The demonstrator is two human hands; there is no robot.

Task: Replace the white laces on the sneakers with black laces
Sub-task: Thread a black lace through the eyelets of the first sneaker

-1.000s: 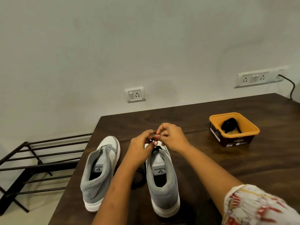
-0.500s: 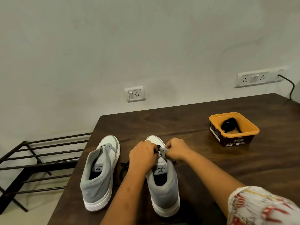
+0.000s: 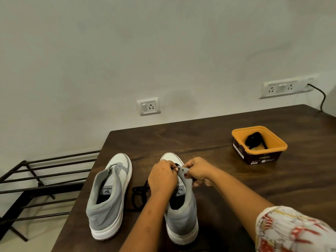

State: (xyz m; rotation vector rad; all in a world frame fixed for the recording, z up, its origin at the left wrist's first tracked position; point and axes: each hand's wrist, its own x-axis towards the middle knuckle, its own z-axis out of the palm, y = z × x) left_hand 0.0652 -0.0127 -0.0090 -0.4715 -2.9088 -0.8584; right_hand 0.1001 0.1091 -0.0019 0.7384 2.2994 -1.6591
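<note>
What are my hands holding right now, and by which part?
The right hand pinches the grey eyelet flap of the right-side sneaker; left hand grips the black lace beside it, exact spot hidden by fingers.

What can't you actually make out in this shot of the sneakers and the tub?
Head view only:
Eyelets of the sneaker being laced: covered by the left hand and right hand.
What the left hand pinches: hidden behind its own knuckles.
Black bundle in the orange tub: too small to identify.
Rack: cut off by the left edge.
</note>
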